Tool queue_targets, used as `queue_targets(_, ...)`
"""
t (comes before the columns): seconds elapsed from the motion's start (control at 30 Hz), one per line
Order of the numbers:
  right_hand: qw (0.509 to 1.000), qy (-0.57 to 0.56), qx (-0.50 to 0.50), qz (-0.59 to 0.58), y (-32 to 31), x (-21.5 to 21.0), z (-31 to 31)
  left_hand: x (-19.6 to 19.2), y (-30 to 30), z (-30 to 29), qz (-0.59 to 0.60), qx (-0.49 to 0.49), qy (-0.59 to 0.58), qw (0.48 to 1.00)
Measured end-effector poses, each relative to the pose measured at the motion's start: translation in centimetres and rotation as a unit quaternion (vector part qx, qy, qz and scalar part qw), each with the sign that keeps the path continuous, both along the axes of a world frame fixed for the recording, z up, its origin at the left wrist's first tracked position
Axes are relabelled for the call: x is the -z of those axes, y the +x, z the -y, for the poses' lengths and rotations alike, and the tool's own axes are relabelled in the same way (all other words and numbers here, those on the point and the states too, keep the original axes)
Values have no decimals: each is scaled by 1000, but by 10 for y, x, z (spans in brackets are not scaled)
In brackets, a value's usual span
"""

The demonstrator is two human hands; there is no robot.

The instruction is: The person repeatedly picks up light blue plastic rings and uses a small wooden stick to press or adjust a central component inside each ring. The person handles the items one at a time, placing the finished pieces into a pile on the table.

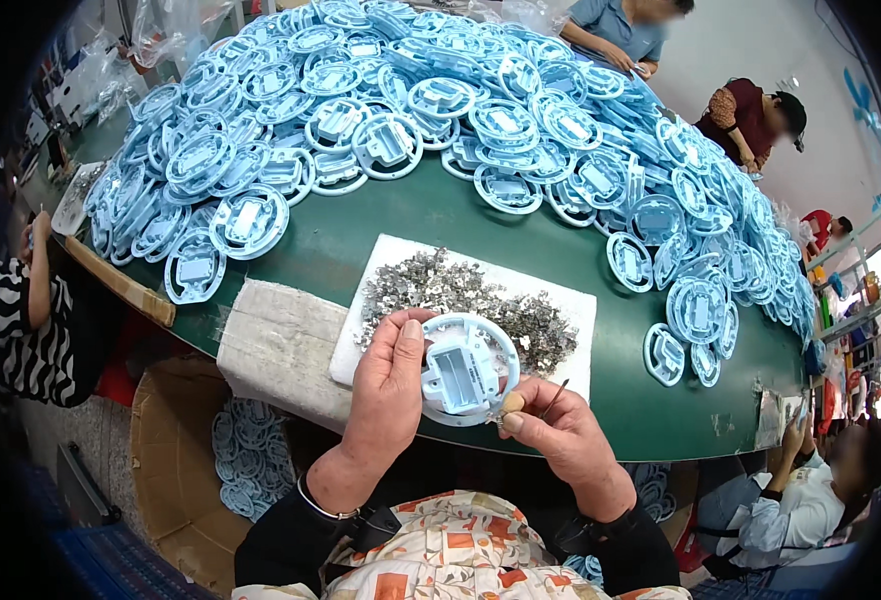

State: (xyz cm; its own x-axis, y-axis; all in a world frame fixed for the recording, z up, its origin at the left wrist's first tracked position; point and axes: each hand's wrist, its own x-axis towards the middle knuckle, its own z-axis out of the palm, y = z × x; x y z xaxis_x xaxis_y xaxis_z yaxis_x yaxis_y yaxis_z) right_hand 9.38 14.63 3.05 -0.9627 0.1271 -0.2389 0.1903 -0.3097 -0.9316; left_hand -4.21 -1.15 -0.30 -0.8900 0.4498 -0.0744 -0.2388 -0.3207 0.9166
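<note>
As left hand [385, 395] grips ring [458, 378] and right hand [561, 436] rod [557, 396], metal bits [439, 284] lie beyond.

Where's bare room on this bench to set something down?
Bare green tabletop shows between the blue ring heap and the white board, and right of that board, short of the rings at right. The pale block left of the board is bare too. Crowded: the tabletop's far side, and the board's middle under metal pieces.

The tabletop [333, 238] is green. A brown box [173, 490] is low on the left. See-through bags [166, 30] are farther back. One person [26, 345] wears stripes.
</note>
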Motion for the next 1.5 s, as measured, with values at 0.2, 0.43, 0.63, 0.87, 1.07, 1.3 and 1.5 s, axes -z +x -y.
queue_targets(0.2,992,121,-35,4,0,-9,-28,-19,-2,13,49,162,18,985)
queue_targets(0.43,1000,17,23,-13,11,-9,-32,-16,6,21,61,222,8,973)
queue_targets(0.63,1000,-4,-1,11,23,-2,-30,-2,19,31,64,255,7,965)
queue_targets(0.87,979,185,-75,-41,16,-17,-33,-31,-3,16,-2,404,-96,910)
queue_targets(1.07,944,321,49,-63,8,-6,-25,-6,7,11,36,302,-115,946)
queue_targets(1.3,914,393,40,-94,-5,6,-19,2,7,8,23,284,-158,946)
queue_targets(1.5,891,439,18,-111,-9,13,-23,1,7,6,45,272,-168,947)
